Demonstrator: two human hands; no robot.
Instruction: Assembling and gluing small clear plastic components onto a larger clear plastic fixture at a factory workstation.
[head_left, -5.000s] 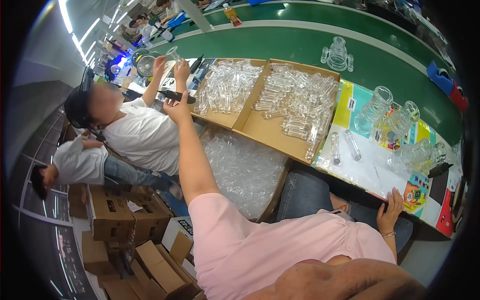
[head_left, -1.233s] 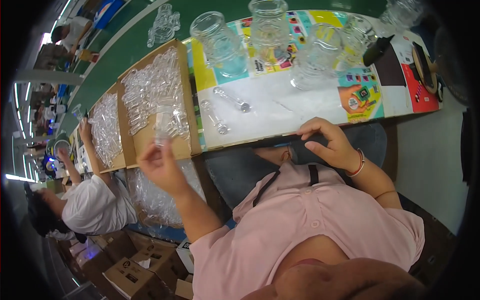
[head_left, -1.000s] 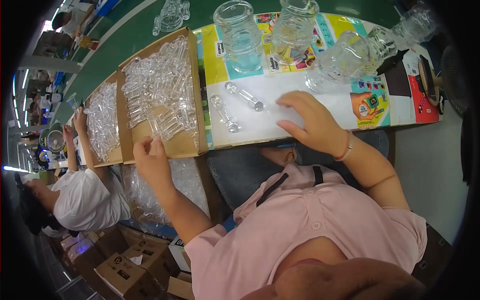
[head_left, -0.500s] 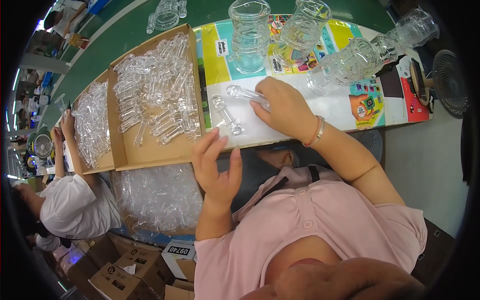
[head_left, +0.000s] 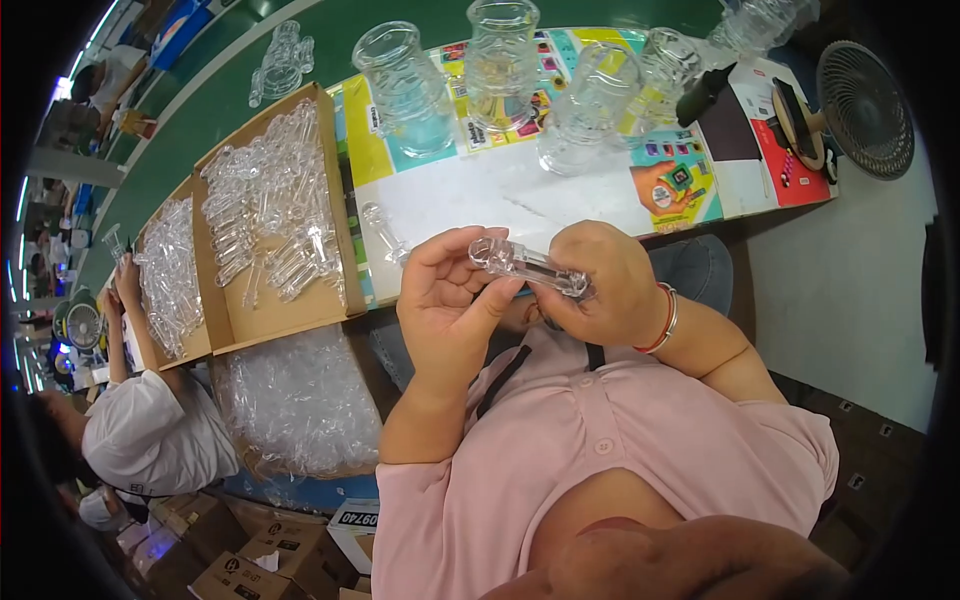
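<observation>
A clear plastic tube piece with rounded, knobbed ends is held level between my two hands, just above the table's near edge. My left hand has its fingertips and thumb closed about the left end. The right end sits in the closed fingers of my right hand, which hide part of it. A similar clear piece lies on the white tabletop beyond my left hand. Several large clear ribbed vessels stand farther back, among them one vessel at the left and another vessel beside it.
Left of me, a cardboard tray holds rows of clear pieces. Below it sits a box of clear plastic bags or parts. A black fan stands at the right. At far left a co-worker handles clear parts.
My right hand has lifted the tube piece off the tabletop and drawn it nearer my body. My left hand has risen and closed on its left end. The view has shifted right.
</observation>
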